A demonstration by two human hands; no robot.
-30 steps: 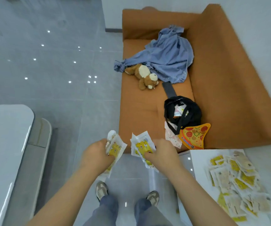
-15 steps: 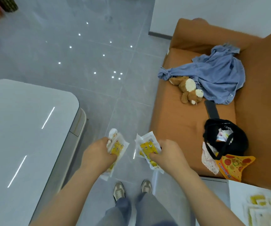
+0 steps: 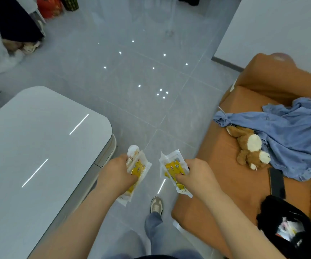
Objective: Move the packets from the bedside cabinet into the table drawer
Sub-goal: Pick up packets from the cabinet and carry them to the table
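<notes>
Between the table and the sofa, mid-carry: left hand [image 3: 117,171] fisted round a bunch of clear plastic packets with yellow print [image 3: 137,168], right hand [image 3: 197,174] likewise clamped on a second bunch of yellow-printed packets [image 3: 173,170], both bunches fanning out above and below the fists. Neither is at the drawer yet; bedside cabinet is out of shot. My read: transport leg, and the glossy white table with rounded corners [image 3: 38,146] is just left of the left hand. Slippery film, so keep both grips tight, and one hand must free up to pull the drawer, which I can't make out from here. Only one view, head cam. Floor is polished grey tile [image 3: 132,81] throwing back ceiling spots. The orange fabric sofa [image 3: 225,165] on the right carries a crumpled blue shirt [image 3: 291,137], a brown-and-white plush toy [image 3: 250,148] and a black bag [image 3: 289,227]. One trainer [image 3: 156,204] is visible below.
</notes>
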